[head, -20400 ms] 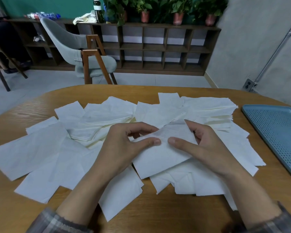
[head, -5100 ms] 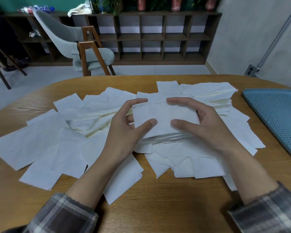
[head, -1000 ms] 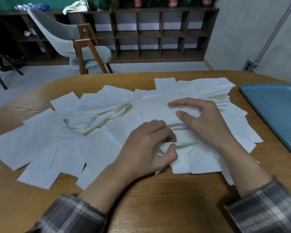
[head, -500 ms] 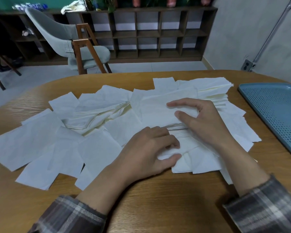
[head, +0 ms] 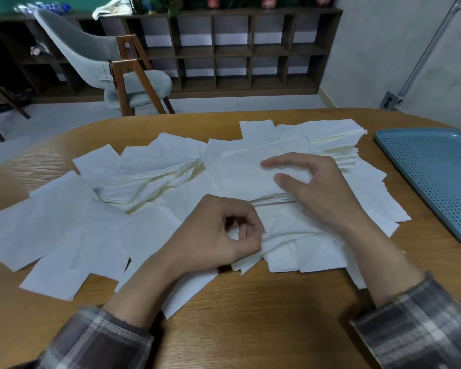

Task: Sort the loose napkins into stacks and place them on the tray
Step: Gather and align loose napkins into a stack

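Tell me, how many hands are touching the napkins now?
2. The left hand pinches loose napkins in front; the right hand rests on the stack behind.

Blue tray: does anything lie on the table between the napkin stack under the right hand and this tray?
Nothing visible does. Between the napkin stack that the right hand rests on and the tray, only loose napkins and a strip of bare table lie.

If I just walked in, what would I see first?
A big messy spread of white napkins covering the middle of the wooden table. Two hands are in it: the left hand pinches one near the front edge, the right hand rests on a thicker pile. A blue tray sits at the right.
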`<state>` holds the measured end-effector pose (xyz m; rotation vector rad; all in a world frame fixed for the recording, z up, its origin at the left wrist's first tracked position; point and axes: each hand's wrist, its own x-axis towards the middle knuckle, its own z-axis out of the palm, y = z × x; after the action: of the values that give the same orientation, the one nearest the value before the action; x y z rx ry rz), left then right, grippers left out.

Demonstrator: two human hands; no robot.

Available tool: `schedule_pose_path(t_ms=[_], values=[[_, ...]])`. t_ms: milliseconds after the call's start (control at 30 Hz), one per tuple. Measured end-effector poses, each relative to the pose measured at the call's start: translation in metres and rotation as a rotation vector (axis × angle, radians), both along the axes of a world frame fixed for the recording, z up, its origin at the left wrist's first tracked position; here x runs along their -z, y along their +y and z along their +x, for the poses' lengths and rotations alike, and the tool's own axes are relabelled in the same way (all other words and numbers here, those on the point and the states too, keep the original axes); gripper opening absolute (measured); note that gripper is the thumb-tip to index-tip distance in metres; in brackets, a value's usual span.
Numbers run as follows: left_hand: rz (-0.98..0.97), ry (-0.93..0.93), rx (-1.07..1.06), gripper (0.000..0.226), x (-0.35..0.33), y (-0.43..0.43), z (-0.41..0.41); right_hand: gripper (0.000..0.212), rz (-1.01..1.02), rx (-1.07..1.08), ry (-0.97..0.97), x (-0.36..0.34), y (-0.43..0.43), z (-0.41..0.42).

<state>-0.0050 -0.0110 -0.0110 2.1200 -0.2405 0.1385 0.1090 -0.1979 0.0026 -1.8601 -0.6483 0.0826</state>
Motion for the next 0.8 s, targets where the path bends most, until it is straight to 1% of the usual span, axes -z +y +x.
schedule_pose_path(t_ms=[100,200,300,400,500,567,633,667,733,800], values=[[-0.047,0.046,0.036,0.017,-0.003,0.002,-0.002,0.032,-0.001,0.015,0.007,0.0,0.0,-0.001],[-0.104,0.015,0.024,0.016,-0.005,0.004,0.0,0.032,0.013,0.015,0.039,0.0,0.001,0.0],[-0.233,-0.019,-0.026,0.015,-0.009,0.009,0.003,0.029,0.016,0.006,0.019,0.0,0.0,0.001],[-0.34,-0.049,-0.126,0.017,-0.012,0.012,0.004,0.021,0.056,0.0,0.075,-0.002,0.0,0.001],[-0.342,-0.081,-0.263,0.017,-0.01,0.013,0.006,0.021,0.089,0.009,0.145,-0.005,0.003,0.0],[-0.359,-0.075,-0.343,0.018,-0.009,0.012,0.008,0.03,0.108,0.004,0.172,-0.007,0.002,-0.002],[-0.372,-0.077,-0.412,0.02,-0.008,0.013,0.01,0.039,0.166,-0.035,0.264,-0.009,-0.001,-0.004],[-0.374,-0.086,-0.433,0.021,-0.008,0.014,0.01,0.039,0.185,-0.057,0.289,-0.008,-0.002,-0.004],[-0.368,-0.11,-0.463,0.021,-0.008,0.015,0.01,0.036,0.167,-0.069,0.241,-0.005,-0.001,-0.002],[-0.356,-0.125,-0.461,0.021,-0.009,0.015,0.01,0.041,0.125,-0.04,0.185,-0.001,0.0,0.0]])
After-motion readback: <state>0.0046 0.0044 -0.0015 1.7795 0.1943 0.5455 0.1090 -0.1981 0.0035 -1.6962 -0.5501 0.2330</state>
